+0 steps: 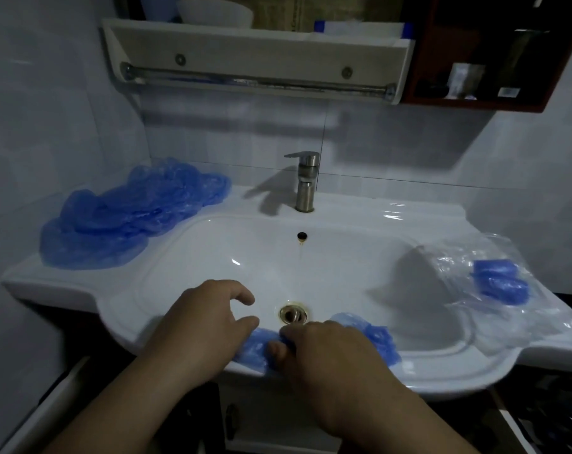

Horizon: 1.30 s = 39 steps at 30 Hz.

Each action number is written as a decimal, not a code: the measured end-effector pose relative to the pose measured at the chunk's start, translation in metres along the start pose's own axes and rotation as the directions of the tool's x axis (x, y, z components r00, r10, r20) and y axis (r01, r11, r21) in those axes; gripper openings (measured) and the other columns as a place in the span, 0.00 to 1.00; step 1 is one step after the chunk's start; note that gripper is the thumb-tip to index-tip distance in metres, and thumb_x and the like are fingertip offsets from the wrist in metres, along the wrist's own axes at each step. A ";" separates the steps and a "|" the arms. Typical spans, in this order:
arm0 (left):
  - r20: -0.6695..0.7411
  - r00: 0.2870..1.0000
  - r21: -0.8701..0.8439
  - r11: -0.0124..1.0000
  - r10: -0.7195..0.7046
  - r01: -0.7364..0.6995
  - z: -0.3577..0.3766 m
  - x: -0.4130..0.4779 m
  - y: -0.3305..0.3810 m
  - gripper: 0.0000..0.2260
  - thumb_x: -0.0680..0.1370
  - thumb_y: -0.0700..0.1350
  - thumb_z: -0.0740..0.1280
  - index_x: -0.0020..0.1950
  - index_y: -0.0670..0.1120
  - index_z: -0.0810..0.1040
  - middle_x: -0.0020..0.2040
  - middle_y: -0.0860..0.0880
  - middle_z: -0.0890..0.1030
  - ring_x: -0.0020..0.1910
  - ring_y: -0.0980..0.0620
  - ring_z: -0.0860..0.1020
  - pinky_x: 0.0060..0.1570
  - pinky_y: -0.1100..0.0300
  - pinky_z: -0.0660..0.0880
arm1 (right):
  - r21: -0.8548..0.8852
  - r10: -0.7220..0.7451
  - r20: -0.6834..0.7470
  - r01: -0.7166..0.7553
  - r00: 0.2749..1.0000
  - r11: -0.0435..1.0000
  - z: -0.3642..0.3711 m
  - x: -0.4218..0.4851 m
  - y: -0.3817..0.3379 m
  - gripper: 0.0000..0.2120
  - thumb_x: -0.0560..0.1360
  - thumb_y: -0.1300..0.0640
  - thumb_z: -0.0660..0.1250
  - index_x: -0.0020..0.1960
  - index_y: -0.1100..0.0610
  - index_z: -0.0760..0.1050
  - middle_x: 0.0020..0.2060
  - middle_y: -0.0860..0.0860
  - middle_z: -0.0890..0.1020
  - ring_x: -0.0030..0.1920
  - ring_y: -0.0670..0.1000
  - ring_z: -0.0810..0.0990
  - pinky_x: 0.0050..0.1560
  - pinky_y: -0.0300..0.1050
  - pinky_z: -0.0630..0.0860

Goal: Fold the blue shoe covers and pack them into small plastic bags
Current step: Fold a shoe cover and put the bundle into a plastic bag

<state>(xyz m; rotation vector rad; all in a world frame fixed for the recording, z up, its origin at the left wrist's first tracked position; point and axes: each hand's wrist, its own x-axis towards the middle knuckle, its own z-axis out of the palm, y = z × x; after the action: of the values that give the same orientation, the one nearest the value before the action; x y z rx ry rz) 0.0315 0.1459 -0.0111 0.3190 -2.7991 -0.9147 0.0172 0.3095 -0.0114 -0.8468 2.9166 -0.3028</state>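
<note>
Shoe cover (380, 339) lies along the sink's (448, 371) near rim, long axis left to right. Right hand (324, 352) sits on its middle, fingers curled and pinching it. Left hand (199, 322) hovers at its left end, fingers loosely apart, holding nothing.

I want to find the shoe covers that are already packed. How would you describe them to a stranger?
Start at the white sink with the metal tap. On its right ledge lies a clear plastic bag, holding a small folded blue bundle. Unlike the loose pile on the left ledge and the cover at the front rim, it is compact and wrapped.
</note>
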 end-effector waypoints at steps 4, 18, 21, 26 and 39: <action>0.015 0.999 0.102 0.994 0.037 -0.038 0.000 -0.004 0.000 0.08 0.78 0.53 0.68 0.57 0.60 0.78 0.38 0.54 0.79 0.38 0.58 0.81 0.49 0.63 0.79 | -0.273 -0.051 -0.032 0.040 0.998 0.961 -0.013 -0.002 0.007 0.13 0.81 0.48 0.55 0.57 0.51 0.74 0.49 0.51 0.78 0.54 0.53 0.76 0.63 0.53 0.67; 0.243 0.869 -0.086 0.902 0.431 -0.423 0.021 -0.018 0.012 0.28 0.78 0.67 0.52 0.78 0.64 0.55 0.74 0.69 0.61 0.71 0.69 0.63 0.71 0.67 0.60 | -0.107 -0.243 0.018 0.243 0.970 0.964 0.010 0.001 0.025 0.12 0.79 0.51 0.58 0.60 0.52 0.72 0.55 0.53 0.79 0.53 0.57 0.79 0.50 0.51 0.75; 0.394 0.815 0.031 0.880 0.426 -0.475 0.028 -0.017 0.006 0.36 0.73 0.74 0.41 0.79 0.63 0.47 0.78 0.65 0.58 0.74 0.62 0.62 0.73 0.57 0.62 | -0.032 -0.234 0.061 0.236 0.970 0.971 0.007 0.002 0.028 0.13 0.79 0.52 0.59 0.62 0.52 0.72 0.58 0.52 0.77 0.55 0.56 0.78 0.54 0.54 0.76; 0.464 0.810 0.345 0.768 0.360 -0.539 0.031 -0.020 0.014 0.42 0.71 0.74 0.61 0.78 0.59 0.48 0.74 0.58 0.63 0.70 0.54 0.66 0.72 0.56 0.60 | -0.067 -0.083 0.134 0.093 0.987 0.993 -0.010 -0.011 0.057 0.15 0.82 0.44 0.50 0.64 0.47 0.67 0.60 0.52 0.76 0.60 0.56 0.75 0.60 0.53 0.71; 0.256 0.913 0.374 0.838 0.318 -0.397 0.028 -0.023 0.017 0.35 0.66 0.67 0.73 0.70 0.63 0.64 0.61 0.62 0.73 0.58 0.58 0.73 0.63 0.55 0.72 | 0.141 -0.244 -0.099 0.257 0.965 0.956 -0.026 -0.032 0.081 0.35 0.62 0.41 0.75 0.66 0.31 0.66 0.59 0.33 0.74 0.57 0.36 0.75 0.58 0.34 0.73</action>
<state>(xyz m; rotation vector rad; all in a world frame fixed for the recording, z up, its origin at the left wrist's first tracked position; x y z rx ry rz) 0.0448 0.1814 -0.0255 -0.2549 -3.0526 -0.2618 -0.0012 0.3979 -0.0021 -1.2061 2.8096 -0.5854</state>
